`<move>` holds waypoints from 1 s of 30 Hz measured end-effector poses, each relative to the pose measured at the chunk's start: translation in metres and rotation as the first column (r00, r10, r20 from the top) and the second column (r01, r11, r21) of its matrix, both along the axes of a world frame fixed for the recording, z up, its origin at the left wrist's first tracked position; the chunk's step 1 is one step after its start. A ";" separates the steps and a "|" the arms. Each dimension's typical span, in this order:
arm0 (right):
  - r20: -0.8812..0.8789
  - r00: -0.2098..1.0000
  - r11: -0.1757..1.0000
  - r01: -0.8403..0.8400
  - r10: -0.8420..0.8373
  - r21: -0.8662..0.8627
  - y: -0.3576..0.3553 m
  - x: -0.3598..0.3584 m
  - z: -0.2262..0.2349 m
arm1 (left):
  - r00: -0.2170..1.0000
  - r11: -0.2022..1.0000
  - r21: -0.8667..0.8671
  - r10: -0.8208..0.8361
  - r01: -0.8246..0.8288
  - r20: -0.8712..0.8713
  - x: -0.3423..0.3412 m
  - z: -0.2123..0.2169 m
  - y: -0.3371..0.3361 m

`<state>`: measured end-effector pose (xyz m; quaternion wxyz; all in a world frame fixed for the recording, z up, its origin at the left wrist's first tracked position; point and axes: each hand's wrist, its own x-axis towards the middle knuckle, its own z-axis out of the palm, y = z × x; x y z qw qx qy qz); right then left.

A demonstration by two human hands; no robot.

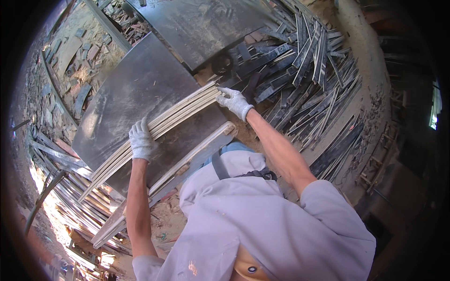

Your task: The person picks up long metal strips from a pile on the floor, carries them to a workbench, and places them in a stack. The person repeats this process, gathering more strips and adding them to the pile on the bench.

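A stack of dark-faced plywood sheets lies in front of me, its pale layered edges toward me. My left hand, in a light grey work glove, grips the near edge left of its middle, with the fingers over the top. At the stack's right corner my right hand, gloved alike, is closed on the edge. The undersides of both grips are hidden. Below the stack, nearer my body, is another dark board surface with a pale wooden edge strip.
Beyond the stack spreads a large dark flat panel. A heap of dark and pale wood strips lies to the right. Wood offcuts litter the ground at the far left. Long pale strips are piled at the lower left.
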<state>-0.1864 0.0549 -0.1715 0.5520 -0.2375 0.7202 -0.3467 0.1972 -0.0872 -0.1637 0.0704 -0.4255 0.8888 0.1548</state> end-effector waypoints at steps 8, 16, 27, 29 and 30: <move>-0.180 0.980 0.995 -0.078 0.089 0.065 -0.005 0.008 0.009 | 0.999 1.000 0.007 0.000 0.000 -0.035 -0.004 0.009 0.001; -0.143 0.987 0.995 -0.065 0.075 0.076 -0.013 0.018 0.013 | 1.000 1.000 0.025 0.004 -0.004 0.000 -0.004 0.010 0.001; 0.008 0.997 0.997 0.071 -0.071 0.010 -0.008 0.012 -0.007 | 0.999 1.000 -0.007 0.003 -0.003 -0.054 -0.007 0.011 0.000; 0.022 0.995 0.995 0.096 -0.096 -0.020 -0.005 0.012 -0.009 | 0.997 1.000 -0.005 -0.005 0.005 -0.071 -0.008 0.014 0.001; 0.029 0.994 0.993 0.109 -0.108 -0.034 -0.004 0.011 -0.010 | 0.997 1.000 -0.013 -0.004 0.003 -0.078 -0.009 0.013 0.001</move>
